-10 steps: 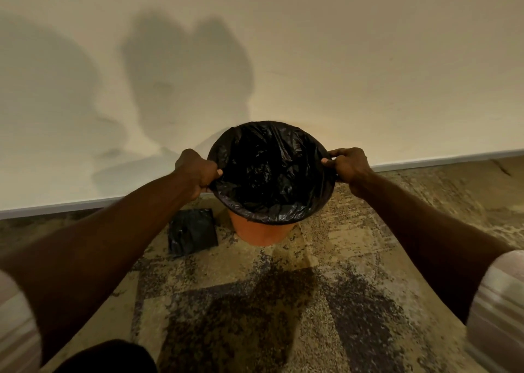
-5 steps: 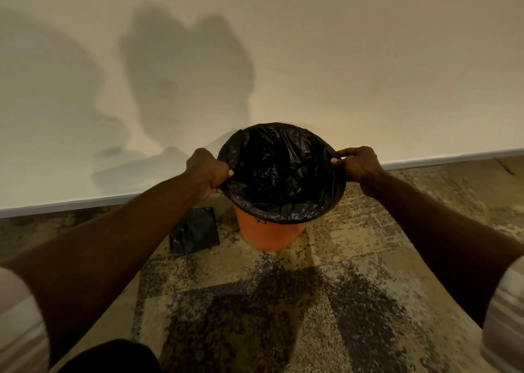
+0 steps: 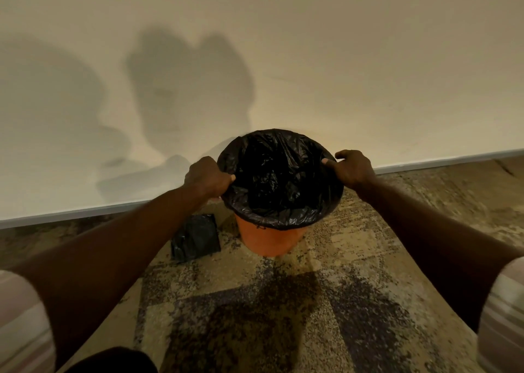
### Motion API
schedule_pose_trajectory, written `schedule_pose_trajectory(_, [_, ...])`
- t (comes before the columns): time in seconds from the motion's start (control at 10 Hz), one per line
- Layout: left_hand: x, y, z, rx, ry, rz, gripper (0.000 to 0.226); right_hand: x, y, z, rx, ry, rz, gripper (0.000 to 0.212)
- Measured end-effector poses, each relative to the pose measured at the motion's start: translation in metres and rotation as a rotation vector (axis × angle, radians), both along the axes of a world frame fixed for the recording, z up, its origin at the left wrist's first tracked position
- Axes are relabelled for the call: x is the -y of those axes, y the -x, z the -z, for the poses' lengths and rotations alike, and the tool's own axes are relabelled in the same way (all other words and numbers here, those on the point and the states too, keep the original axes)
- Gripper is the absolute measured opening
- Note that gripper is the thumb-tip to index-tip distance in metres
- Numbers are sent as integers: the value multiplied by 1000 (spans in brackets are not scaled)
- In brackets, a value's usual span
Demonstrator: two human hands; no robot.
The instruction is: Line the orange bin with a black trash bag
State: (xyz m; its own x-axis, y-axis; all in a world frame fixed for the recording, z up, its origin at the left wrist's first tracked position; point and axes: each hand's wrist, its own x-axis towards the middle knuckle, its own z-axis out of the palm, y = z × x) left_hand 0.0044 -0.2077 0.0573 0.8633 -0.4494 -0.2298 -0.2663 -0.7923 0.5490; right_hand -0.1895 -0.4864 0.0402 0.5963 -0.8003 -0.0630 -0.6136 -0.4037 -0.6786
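An orange bin (image 3: 269,239) stands on the carpet close to the wall. A black trash bag (image 3: 279,179) hangs inside it, its edge folded over the rim all the way round. My left hand (image 3: 208,177) pinches the bag's edge at the bin's left side, thumb on top. My right hand (image 3: 353,168) pinches the bag's edge at the right side. The lower orange wall shows below the folded plastic; the bin's inside is hidden by the bag.
A folded stack of black bags (image 3: 196,238) lies on the carpet just left of the bin. A pale wall (image 3: 283,60) with a grey skirting board (image 3: 442,161) runs right behind the bin. Patterned carpet (image 3: 283,310) spreads in front.
The bag's folded edge has slid a little lower over the rim, and both hands sit slightly lower on the sides. More of the orange wall shows as my view shifted.
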Motion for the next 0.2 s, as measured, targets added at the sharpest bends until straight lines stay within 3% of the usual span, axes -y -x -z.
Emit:
schedule_pose_trajectory(0.1, [-3, 0, 2, 127, -29, 59, 82, -3, 0, -1, -75, 176, -71, 88])
schedule_pose_trajectory(0.2, [-4, 8, -10, 255, -101, 105, 105, -7, 5, -6, -83, 297, -81, 96])
